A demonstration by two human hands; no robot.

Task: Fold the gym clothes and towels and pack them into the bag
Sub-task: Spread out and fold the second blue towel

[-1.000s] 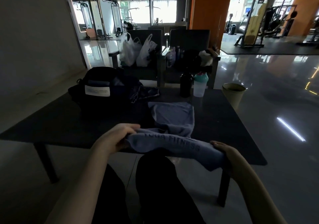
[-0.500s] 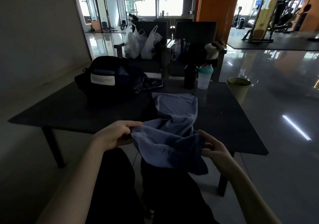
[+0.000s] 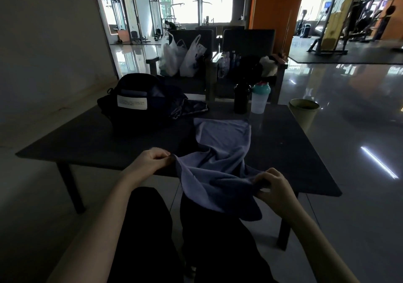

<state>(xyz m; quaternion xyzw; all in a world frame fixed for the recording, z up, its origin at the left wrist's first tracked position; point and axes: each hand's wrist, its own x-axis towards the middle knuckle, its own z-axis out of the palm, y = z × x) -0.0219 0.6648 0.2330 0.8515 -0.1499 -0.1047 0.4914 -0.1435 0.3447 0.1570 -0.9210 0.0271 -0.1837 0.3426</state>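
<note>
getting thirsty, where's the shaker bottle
In the head view, the shaker bottle stands at the far edge of the table, right of centre, just right of the black bottle.

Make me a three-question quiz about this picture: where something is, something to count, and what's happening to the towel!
1. Where is the black bag? A) floor B) table C) chair
2. How many bottles stand on the table? A) one B) two C) four
3. What is happening to the blue towel? A) packed in the bag B) lying on the floor C) held by both hands
Answers: B, it sits on the table; B, a black bottle and a teal-lidded shaker; C, the left hand and right hand pinch its near edge.
</note>
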